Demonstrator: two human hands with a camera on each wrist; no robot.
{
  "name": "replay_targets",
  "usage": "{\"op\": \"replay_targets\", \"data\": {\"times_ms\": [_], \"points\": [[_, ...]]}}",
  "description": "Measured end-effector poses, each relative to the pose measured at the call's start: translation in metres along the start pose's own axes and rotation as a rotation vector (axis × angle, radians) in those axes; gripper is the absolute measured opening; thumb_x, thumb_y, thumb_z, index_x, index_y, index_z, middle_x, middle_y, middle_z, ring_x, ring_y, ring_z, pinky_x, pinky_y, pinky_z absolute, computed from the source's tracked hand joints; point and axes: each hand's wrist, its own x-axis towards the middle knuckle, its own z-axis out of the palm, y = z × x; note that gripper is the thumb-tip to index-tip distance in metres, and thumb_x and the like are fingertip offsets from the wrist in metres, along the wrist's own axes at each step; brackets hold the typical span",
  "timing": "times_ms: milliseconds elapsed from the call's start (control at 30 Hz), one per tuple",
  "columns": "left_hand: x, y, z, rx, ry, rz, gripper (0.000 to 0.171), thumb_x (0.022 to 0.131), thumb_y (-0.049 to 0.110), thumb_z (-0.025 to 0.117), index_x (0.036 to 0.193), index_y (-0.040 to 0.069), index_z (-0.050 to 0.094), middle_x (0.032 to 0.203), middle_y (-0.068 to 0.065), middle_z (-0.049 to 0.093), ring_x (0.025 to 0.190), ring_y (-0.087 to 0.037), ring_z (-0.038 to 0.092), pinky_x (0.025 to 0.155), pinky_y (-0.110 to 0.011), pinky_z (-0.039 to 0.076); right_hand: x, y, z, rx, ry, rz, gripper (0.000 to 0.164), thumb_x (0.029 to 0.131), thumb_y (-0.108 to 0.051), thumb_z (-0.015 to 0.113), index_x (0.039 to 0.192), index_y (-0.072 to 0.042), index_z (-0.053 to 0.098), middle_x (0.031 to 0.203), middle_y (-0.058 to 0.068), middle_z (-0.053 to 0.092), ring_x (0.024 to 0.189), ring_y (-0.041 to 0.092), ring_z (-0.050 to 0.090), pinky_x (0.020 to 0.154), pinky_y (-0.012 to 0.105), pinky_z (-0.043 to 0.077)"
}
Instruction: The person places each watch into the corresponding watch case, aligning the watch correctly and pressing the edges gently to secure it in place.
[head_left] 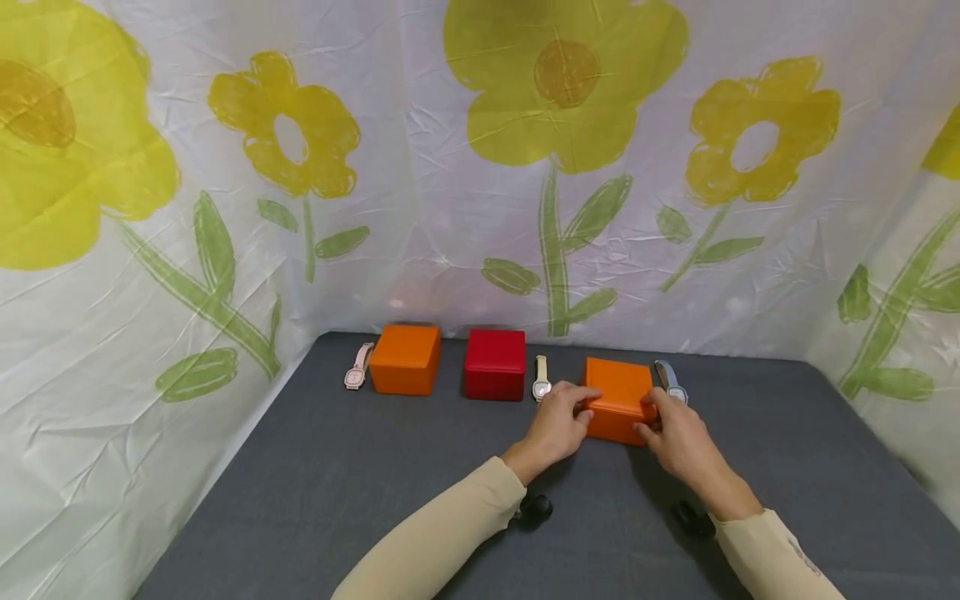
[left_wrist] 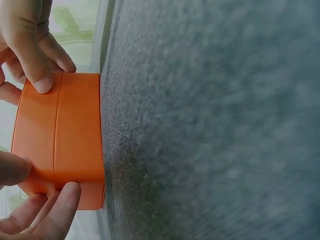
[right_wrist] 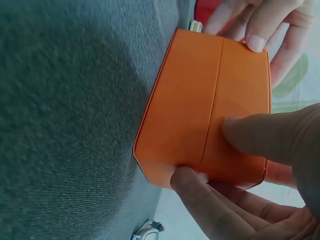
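An orange watch-style box stands on the dark table with its lid closed; a seam runs around its sides. My left hand grips its left side, and my right hand grips the right side. In the right wrist view, the right thumb presses the front of the box above the seam, with fingers at its side. The left wrist view shows both hands around the box. A watch with a cream strap lies just beyond my left hand. Behind my right hand lies a watch with a blue-grey strap.
A red box stands left of the cream-strapped watch. Farther left are another orange box and a watch with a pink strap. A flower-printed curtain hangs behind the grey-black table.
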Motion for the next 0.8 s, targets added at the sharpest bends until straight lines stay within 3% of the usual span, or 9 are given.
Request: {"op": "replay_targets", "data": {"times_ms": [167,300,500,633,800], "points": [[-0.003,0.001,-0.001,-0.004,0.011,0.021,0.033,0.089,0.009,0.065,0.121,0.019,0.068,0.106,0.0,0.061,0.093,-0.011,0.055,0.082,-0.021,0.047,-0.003,0.0,0.0,0.006,0.021,-0.035,0.031,0.083,-0.005,0.072,0.105,-0.002,0.051,0.091,0.017,0.059,0.078,0.028,0.064,0.06,0.038,0.055],[-0.001,0.001,0.0,-0.035,0.01,0.0,0.039,0.087,0.01,0.069,0.125,0.016,0.063,0.11,-0.002,0.06,0.095,-0.013,0.055,0.083,-0.022,0.047,-0.003,0.003,0.0,0.036,0.016,-0.012,0.038,0.083,-0.006,0.073,0.113,-0.001,0.05,0.099,0.022,0.06,0.083,0.031,0.065,0.064,0.04,0.056],[0.004,0.001,0.003,-0.091,-0.056,-0.155,0.061,0.082,0.013,0.076,0.136,0.008,0.048,0.116,-0.005,0.059,0.099,-0.015,0.057,0.089,-0.027,0.047,-0.001,0.007,0.0,0.054,-0.022,0.028,0.058,0.083,-0.01,0.074,0.131,0.001,0.043,0.121,0.029,0.054,0.098,0.038,0.063,0.075,0.046,0.055],[0.005,0.001,0.005,-0.113,-0.083,-0.251,0.058,0.08,0.014,0.078,0.131,0.004,0.053,0.116,-0.005,0.061,0.099,-0.016,0.06,0.087,-0.028,0.049,0.001,0.011,0.0,0.066,-0.054,0.018,0.07,0.079,-0.01,0.078,0.136,0.001,0.039,0.125,0.029,0.05,0.097,0.038,0.062,0.075,0.045,0.054],[0.004,0.001,0.008,-0.168,-0.044,-0.286,0.049,0.078,0.01,0.078,0.124,0.003,0.061,0.114,-0.006,0.065,0.098,-0.017,0.063,0.084,-0.028,0.051,0.001,0.017,0.004,0.065,-0.054,-0.007,0.072,0.077,-0.009,0.08,0.136,0.0,0.04,0.122,0.026,0.052,0.093,0.033,0.061,0.074,0.043,0.054]]}}
